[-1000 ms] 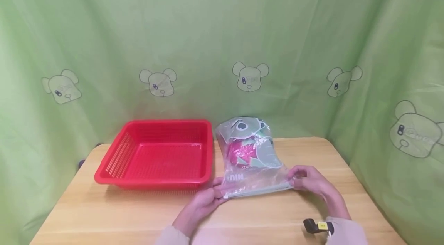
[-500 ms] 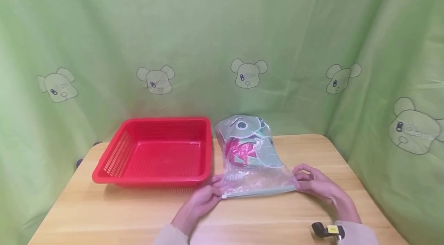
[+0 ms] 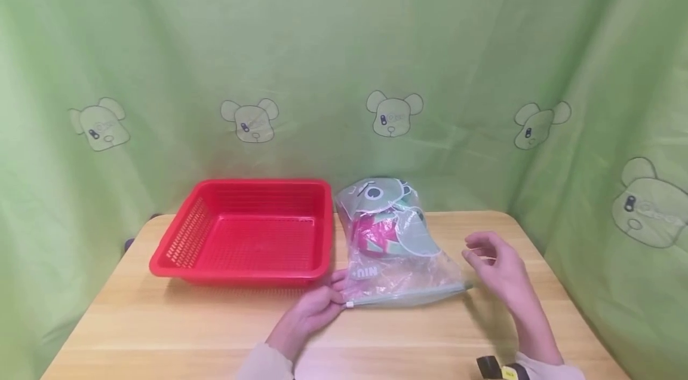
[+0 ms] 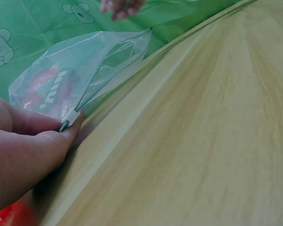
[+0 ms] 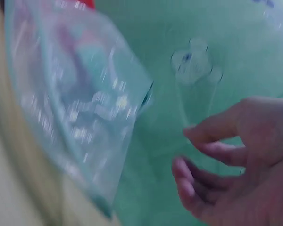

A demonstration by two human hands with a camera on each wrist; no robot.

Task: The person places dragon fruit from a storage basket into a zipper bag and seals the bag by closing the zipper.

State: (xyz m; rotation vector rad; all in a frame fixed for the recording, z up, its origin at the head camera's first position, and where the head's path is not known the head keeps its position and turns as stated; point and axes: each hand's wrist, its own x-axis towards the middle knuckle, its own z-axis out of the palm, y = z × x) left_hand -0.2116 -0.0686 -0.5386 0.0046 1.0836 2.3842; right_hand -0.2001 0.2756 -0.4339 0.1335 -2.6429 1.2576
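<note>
1. Head view: the left hand (image 3: 314, 314) pinches the zip corner of the soft, slippery clear bag (image 3: 395, 254) on the table (image 3: 161, 332); the right hand (image 3: 497, 269), released, hovers beside the bag's far corner. The red basket (image 3: 247, 233) beyond the left hand holds nothing visible.
2. Left wrist: fingertips (image 4: 61, 132) grip the slider end – probably the firmest hold; something red-and-green is inside.
3. Right wrist: blurred – fingers (image 5: 212, 155) loose, clear of the bag.

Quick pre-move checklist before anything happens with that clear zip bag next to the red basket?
1. Left hand pinches the clear plastic zip bag at its slider corner: ok.
2. Right hand on the bag: not ok, it is off it, fingers loosely curled.
3. Zip fully sealed: cannot tell.
4. Bag rests on the wooden table: ok.
5. Red perforated plastic basket beside the bag, nothing seen inside: ok.
</note>
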